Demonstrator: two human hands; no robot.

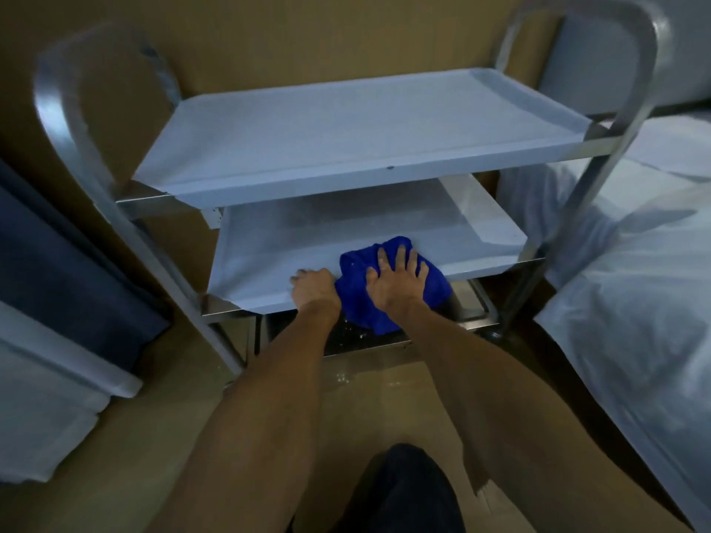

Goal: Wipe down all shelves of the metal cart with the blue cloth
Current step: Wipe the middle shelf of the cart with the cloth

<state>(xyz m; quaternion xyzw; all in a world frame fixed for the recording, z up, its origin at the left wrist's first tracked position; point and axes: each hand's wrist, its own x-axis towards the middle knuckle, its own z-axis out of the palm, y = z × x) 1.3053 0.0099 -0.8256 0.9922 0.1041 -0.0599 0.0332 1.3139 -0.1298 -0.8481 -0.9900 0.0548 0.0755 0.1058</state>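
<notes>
Blue cloth [388,294] lies bunched at the front edge of the middle shelf [346,244] of the metal cart [615,148], partly hanging over the lip. The right hand [396,280] presses it down, fingers spread flat, a wide grip rather than a clasp. The left hand [313,288] curls over the shelf's front edge just beside the cloth, gripping the rim. By my reading the middle shelf is in progress; whether the top shelf [365,125] is wiped cannot be told; the bottom shelf [461,305], speckled with droplets, probably remains.

The bottom shelf [467,307] is mostly hidden behind the middle shelf [269,271] and both arms. The blue cloth [356,290] is partly covered by the right hand [396,280]. The bedding [635,294] runs off the right edge.
</notes>
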